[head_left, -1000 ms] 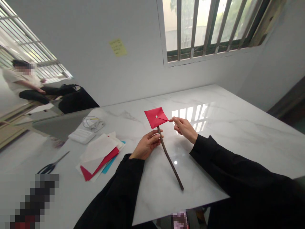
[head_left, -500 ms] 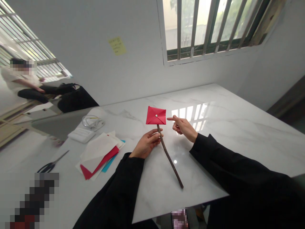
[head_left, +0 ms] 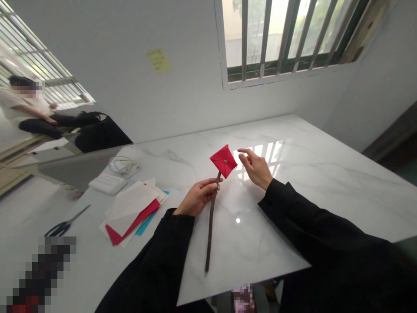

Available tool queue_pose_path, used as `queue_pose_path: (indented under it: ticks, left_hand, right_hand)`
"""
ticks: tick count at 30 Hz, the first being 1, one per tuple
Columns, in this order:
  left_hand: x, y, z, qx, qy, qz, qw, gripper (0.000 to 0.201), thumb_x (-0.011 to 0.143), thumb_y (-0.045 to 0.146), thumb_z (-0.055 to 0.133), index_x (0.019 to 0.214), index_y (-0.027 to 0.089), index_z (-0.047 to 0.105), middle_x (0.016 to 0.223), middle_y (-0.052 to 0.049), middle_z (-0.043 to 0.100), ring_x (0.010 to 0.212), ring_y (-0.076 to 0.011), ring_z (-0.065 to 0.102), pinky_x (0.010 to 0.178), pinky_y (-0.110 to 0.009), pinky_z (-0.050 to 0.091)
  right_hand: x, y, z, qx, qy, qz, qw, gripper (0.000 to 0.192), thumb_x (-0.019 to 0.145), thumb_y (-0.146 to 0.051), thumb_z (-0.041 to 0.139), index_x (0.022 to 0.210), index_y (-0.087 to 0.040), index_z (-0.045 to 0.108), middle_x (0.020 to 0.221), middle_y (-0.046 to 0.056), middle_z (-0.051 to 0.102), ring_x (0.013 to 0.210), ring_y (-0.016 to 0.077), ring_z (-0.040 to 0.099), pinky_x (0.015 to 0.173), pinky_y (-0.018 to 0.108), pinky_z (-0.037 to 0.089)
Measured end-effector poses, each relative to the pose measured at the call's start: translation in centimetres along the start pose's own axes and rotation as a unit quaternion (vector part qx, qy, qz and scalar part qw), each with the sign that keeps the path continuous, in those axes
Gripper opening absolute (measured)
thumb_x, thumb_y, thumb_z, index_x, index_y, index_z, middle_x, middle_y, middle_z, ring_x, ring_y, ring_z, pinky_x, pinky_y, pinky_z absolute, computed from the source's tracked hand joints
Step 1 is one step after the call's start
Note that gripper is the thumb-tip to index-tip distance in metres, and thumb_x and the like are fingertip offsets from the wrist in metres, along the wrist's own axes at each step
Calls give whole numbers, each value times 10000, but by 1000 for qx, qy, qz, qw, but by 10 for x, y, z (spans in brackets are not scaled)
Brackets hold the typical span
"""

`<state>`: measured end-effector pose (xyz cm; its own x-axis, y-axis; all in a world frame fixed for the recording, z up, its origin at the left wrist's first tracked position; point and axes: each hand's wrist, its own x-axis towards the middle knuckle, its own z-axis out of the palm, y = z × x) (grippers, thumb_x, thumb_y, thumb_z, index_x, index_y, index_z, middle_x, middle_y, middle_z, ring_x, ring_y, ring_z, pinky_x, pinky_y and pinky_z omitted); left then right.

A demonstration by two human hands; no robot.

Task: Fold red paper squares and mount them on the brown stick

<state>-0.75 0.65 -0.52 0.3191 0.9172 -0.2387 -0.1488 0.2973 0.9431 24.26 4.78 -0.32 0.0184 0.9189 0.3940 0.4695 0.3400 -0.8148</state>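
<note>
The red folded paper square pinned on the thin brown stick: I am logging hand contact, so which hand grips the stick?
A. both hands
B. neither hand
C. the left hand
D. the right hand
C: the left hand grips the thin brown stick under the red folded paper square; the right hand hovers open beside it.

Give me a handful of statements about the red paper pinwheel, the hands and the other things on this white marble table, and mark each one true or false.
1. The left hand grips the thin brown stick of the red folded-paper pinwheel. True.
2. The right hand pinches the pinwheel. False: it is open beside the paper, with no grip on it.
3. Black-handled scissors lie on the white marble table, left of the stack of white, red and blue paper sheets. True.
4. The stick lies flat on the table, untouched. False: the left hand holds it.
5. A yellow sticky note is on the wall. True.
</note>
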Motion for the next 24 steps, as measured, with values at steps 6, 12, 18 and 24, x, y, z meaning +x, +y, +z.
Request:
queue_pose_path:
  ticks: [6, 12, 18, 24]
  left_hand:
    - [1, 0, -2, 0, 3, 0, 1000, 460, 737, 370, 916, 1132, 154, 827, 880, -49, 703, 776, -110, 571, 725, -217, 455]
    - [2, -2, -3, -11, 13, 3, 1000, 439, 727, 350, 925, 1106, 152, 827, 886, -50, 708, 769, -113, 581, 711, -221, 463]
    - [1, -1, -2, -10, 1, 1, 1000, 441, 735, 339, 912, 1113, 132, 819, 878, -55, 716, 753, -111, 581, 711, -229, 461]
    - [0, -2, -2, -3, 5, 4, 1000, 507, 741, 320, 920, 1188, 155, 746, 928, -64, 753, 798, -124, 634, 744, -230, 480]
  right_hand:
    - [9, 14, -7, -48, -74, 12, 996, 877, 1019, -826, 222, 884, -187, 807, 606, 37, 604, 664, 206, 622, 727, 318, 403]
    - [11, 16, -6, -62, -68, 28, 995, 940, 986, -870, 147, 619, -196, 690, 634, 64, 640, 689, 207, 632, 748, 327, 400]
    - [8, 15, -6, -33, -52, 16, 998, 812, 1014, -826, 273, 1341, -218, 702, 701, 19, 648, 722, 226, 646, 710, 310, 419]
    - [10, 20, -4, -59, -126, 40, 989, 920, 1006, -841, 142, 648, -196, 692, 579, 49, 575, 648, 210, 608, 742, 332, 418]
